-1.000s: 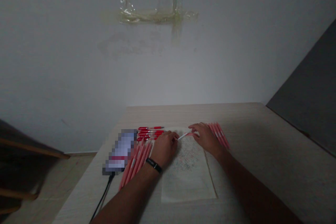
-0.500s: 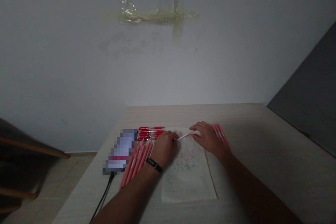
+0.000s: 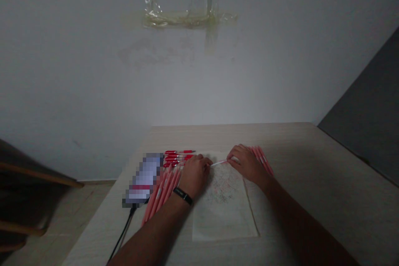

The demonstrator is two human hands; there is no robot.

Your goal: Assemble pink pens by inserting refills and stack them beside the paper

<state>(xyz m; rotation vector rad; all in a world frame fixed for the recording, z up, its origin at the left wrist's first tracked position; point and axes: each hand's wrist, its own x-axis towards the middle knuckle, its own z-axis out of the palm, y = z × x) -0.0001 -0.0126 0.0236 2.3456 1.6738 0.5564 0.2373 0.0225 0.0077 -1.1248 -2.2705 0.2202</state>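
Observation:
A thin white stick with a reddish end, which looks like a pen refill, stretches between my two hands above a scribbled sheet of paper. My left hand pinches its left end. At its right end the fingertips of my right hand are closed. Beside my left hand lie several pink pens and, behind them, several red pens. Another group of pink pens lies just right of my right hand, which partly covers it.
A blurred-out phone with a black cable lies at the left of the wooden table. The wall rises behind the table's back edge. Wooden furniture legs stand on the floor at the left.
My right hand's fingers were apart around the reddish end of the refill; now they have closed on it. The refill lies at a flatter angle. My left hand has hardly moved.

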